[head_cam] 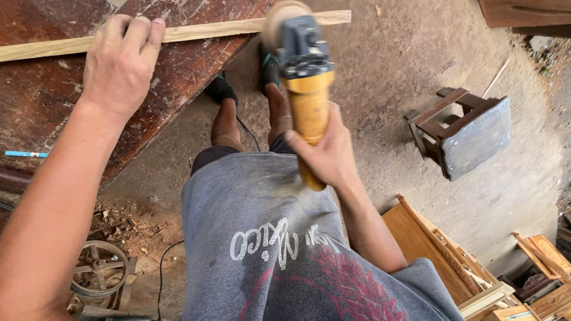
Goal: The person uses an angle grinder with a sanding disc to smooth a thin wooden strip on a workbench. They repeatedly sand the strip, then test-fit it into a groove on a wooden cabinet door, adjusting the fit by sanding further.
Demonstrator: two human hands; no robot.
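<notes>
My left hand (pixel 119 61) presses down on a long pale wooden strip (pixel 18 52) that lies along a worn dark-red workbench (pixel 17 106). Its fingers curl over the strip's far edge. My right hand (pixel 324 152) grips the yellow body of an angle grinder (pixel 303 71). The grinder's grey head and sanding disc (pixel 280 17) sit on the strip close to its right end. Fine dust drifts near my right hand over my grey shirt.
A blue pen (pixel 26 154) lies on the bench. A small wooden stool (pixel 461 128) is tipped over on the dirt floor. Wooden frames and offcuts (pixel 503 279) pile up at the lower right. A metal pulley wheel (pixel 99 269) and a black cable lie below the bench.
</notes>
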